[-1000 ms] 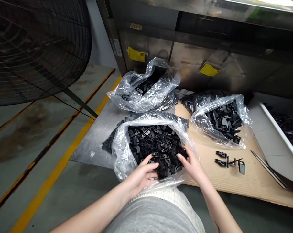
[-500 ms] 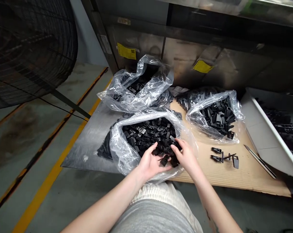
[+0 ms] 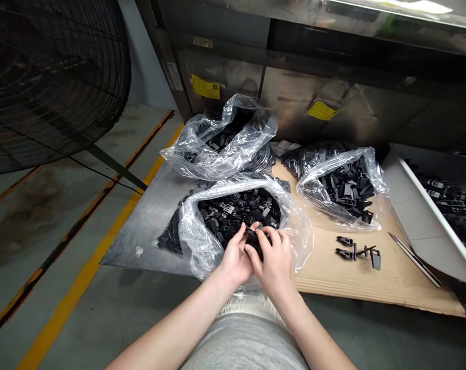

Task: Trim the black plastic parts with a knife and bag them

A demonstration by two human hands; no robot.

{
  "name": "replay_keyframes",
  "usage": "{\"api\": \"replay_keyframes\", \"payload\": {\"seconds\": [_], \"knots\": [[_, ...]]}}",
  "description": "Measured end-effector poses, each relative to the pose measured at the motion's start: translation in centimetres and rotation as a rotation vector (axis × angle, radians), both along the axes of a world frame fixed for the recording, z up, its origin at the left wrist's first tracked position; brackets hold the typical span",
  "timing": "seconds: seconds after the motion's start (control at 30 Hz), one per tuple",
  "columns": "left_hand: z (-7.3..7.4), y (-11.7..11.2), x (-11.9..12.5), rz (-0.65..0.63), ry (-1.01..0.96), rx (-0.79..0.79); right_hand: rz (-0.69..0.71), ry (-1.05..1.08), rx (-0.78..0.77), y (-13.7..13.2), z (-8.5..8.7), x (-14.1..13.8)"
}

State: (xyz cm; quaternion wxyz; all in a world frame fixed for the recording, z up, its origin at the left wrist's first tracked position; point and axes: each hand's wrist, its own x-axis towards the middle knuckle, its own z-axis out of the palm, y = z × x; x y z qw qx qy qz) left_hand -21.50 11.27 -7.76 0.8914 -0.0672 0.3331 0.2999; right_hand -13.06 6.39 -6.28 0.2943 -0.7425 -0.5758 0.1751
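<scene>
While the left hand (image 3: 235,257) and right hand (image 3: 273,264) press close together, their fingertips pinch a dark clump of matte black plastic clips (image 3: 256,240), held just above the angular, slotted heap inside a crinkled clear polythene bag (image 3: 196,241). That bag rests on a dull metal sheet (image 3: 140,231) and corrugated cardboard (image 3: 333,280). A few loose clips (image 3: 356,252) lie on the cardboard, near a slim steel tool (image 3: 415,259).
</scene>
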Motion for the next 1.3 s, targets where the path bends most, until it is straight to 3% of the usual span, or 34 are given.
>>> {"api": "replay_keyframes", "payload": {"seconds": [0.17, 0.3, 0.43, 0.53, 0.63, 0.7, 0.77, 0.87, 0.97, 1.03, 1.13, 1.23, 1.3], "knots": [[1.3, 1.4, -0.8, 0.065, -0.016, 0.034, -0.21, 0.773, 0.317, 1.3, -0.2, 0.7], [1.5, 2.3, -1.3, 0.073, -0.027, 0.046, -0.367, 1.026, 0.251, 2.9, -2.1, 2.0], [1.6, 2.4, -1.3, 0.044, -0.041, 0.02, -0.443, 1.205, 0.194, 3.5, -3.4, 1.6], [2.2, 2.1, -0.8, 0.035, -0.039, -0.024, -0.491, 1.251, 0.209, 3.5, -3.4, 0.4], [3.6, 2.0, -0.5, 0.07, 0.004, -0.021, -0.507, 1.257, 0.255, 3.8, -2.0, -0.7], [5.4, 2.7, -0.6, 0.098, 0.018, 0.016, -0.465, 1.255, 0.292, 5.0, -0.3, -1.0], [7.9, 4.6, -1.1, 0.109, 0.014, 0.088, -0.381, 1.255, 0.327, 7.4, 2.1, -1.0], [11.9, 9.5, -2.1, 0.111, 0.151, 0.339, -0.234, 1.253, 0.349, 13.3, 6.1, -0.9], [14.1, 15.5, -2.5, 0.12, 0.387, 0.579, -0.129, 1.22, 0.286, 19.6, 9.1, -0.6], [13.9, 18.8, -2.1, 0.079, 0.507, 0.654, -0.11, 1.174, 0.196, 22.4, 9.9, -0.3], [12.1, 22.0, -1.2, 0.018, 0.708, 0.795, -0.114, 1.092, 0.055, 23.7, 9.2, 0.3], [10.6, 23.7, -1.0, 0.034, 0.903, 0.989, -0.085, 1.029, -0.014, 22.0, 7.5, 0.8], [10.6, 24.5, -1.7, 0.041, 1.027, 1.11, -0.048, 0.992, -0.008, 19.8, 6.7, 1.2]]}}
